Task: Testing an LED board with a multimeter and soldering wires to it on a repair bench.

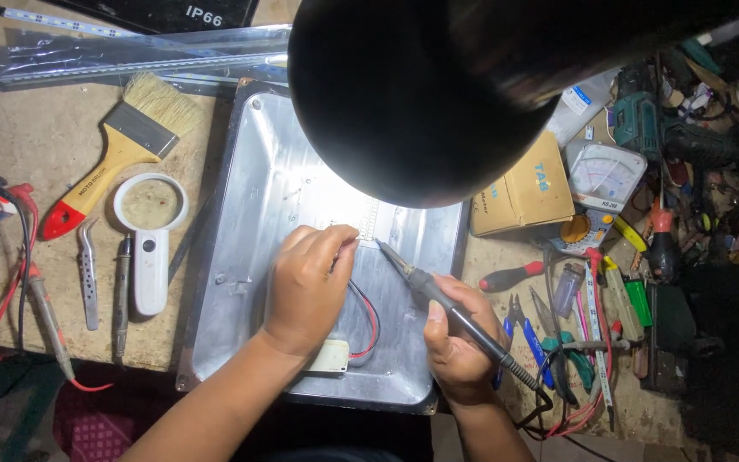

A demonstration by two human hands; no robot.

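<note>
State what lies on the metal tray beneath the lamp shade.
On the metal tray: a lit LED strip, red and black wires and a small white box. The lamp shade and left hand cover the rest.

Soldering iron (451, 312) with black handle lying slanted across the right hand's grip, thin tip pointing up-left, meeting a bright white LED strip (368, 221). Strip lying flat on a shallow silver metal tray (254, 214); red and black wires (369, 321) curling to a small white box (331, 357).
</note>
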